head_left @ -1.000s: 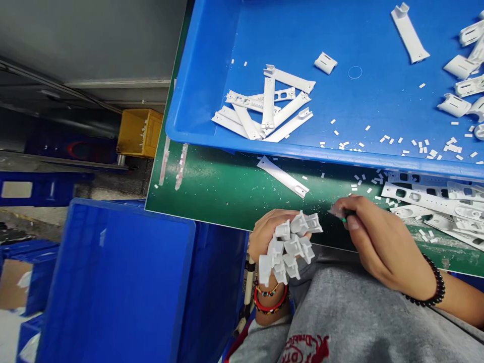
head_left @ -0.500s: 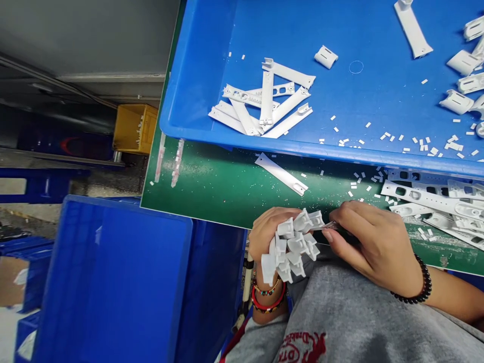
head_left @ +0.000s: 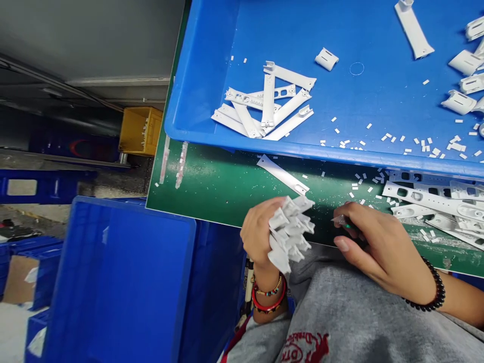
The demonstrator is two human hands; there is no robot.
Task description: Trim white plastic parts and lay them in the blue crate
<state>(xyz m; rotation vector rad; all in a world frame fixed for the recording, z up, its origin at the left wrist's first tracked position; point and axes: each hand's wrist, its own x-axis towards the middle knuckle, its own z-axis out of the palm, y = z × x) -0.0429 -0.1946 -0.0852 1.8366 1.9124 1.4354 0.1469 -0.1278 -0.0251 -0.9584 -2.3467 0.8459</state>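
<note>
My left hand (head_left: pixel 260 234) is wrapped round a bundle of several white plastic parts (head_left: pixel 291 232), their hooked ends facing up, over the table's front edge. To its right, my right hand (head_left: pixel 374 247) is apart from the bundle, fingers curled round a small pointed tool (head_left: pixel 341 220), mostly hidden by the fingers. One long white part (head_left: pixel 283 175) lies on the green table (head_left: pixel 212 181) just beyond my left hand. A pile of long white parts (head_left: pixel 434 199) is on the table beyond my right hand.
A large blue tray (head_left: pixel 302 146) on the table holds white strips, short curved pieces (head_left: pixel 326 59) and small white chips. More chips are scattered on the table. A blue bin (head_left: pixel 124 282) stands at the lower left, and a yellow crate (head_left: pixel 140 131) sits farther back.
My right hand and the tool have moved right, away from the bundle. My left hand has shifted slightly up and left, and the bundle is turned. The view has moved slightly.
</note>
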